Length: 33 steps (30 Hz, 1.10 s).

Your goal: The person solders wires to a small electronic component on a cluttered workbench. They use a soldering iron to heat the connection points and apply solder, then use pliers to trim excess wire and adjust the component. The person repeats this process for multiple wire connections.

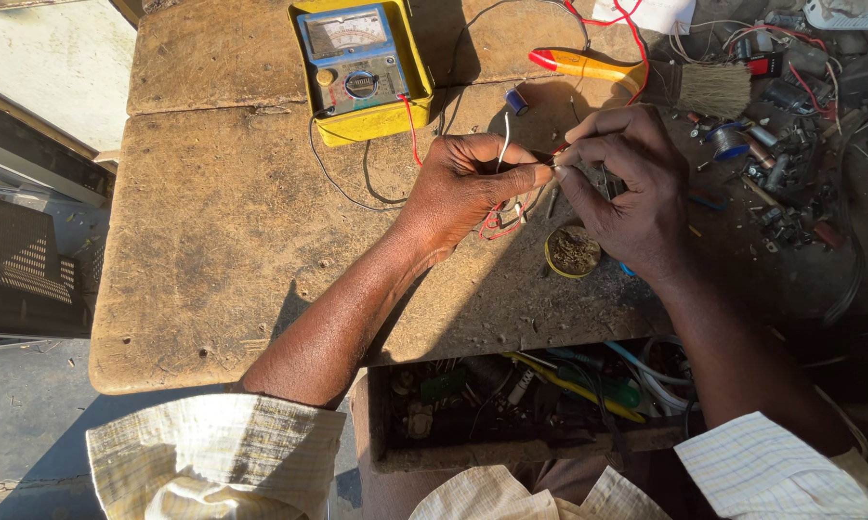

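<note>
Wires (pixel 499 220), red and white, sit bunched between both hands over the worn wooden bench (pixel 222 231), just right of the yellow meter (pixel 360 69); the left hand (pixel 468 183) pinches their ends, fingers closed, while the right hand (pixel 619 188) grips a small part against them, so steady fingertips and braced wrists likely matter near the yellow tin (pixel 574 251)

Both hands meet just below-right of the meter (pixel 361 69) on the counter (pixel 222 231). Left hand (pixel 468 183) pinches thin wires (pixel 501 220); right hand (pixel 627 188) fingers (pixel 574 159) touch the same spot. Small round tin (pixel 573 252) lies below the hands, brush (pixel 713 90) and pliers (pixel 588 65) right of the meter.
</note>
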Available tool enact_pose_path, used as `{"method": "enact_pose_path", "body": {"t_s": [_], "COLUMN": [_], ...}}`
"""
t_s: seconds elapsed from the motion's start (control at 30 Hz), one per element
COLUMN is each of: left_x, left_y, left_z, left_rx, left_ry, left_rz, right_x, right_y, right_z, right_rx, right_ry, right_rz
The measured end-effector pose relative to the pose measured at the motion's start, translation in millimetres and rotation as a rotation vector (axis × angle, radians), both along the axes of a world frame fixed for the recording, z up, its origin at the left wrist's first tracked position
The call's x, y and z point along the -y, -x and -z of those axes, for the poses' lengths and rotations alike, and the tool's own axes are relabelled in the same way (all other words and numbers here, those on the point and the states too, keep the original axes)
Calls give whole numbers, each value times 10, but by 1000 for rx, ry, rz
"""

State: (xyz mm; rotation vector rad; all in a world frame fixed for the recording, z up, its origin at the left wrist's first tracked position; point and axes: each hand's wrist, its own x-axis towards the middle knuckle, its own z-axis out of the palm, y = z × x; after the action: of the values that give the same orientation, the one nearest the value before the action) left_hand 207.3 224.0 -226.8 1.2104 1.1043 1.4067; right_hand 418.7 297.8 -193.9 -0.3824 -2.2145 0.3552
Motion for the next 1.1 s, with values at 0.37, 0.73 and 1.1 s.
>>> {"method": "enact_pose_path", "body": {"t_s": [0.37, 0.73, 1.1], "left_x": [1, 0, -11], "left_y": [26, 11, 32], "left_z": [14, 29, -2], "left_rx": [29, -175, -153], "left_ry": [-122, -192, -204], "left_rz": [61, 1, -8], "right_x": [-30, -92, -55], "right_y": [4, -18, -12], "right_z": [76, 109, 74], "right_rx": [-153, -160, -130], "right_ry": [368, 510, 448], "right_rz": [-133, -163, -114]}}
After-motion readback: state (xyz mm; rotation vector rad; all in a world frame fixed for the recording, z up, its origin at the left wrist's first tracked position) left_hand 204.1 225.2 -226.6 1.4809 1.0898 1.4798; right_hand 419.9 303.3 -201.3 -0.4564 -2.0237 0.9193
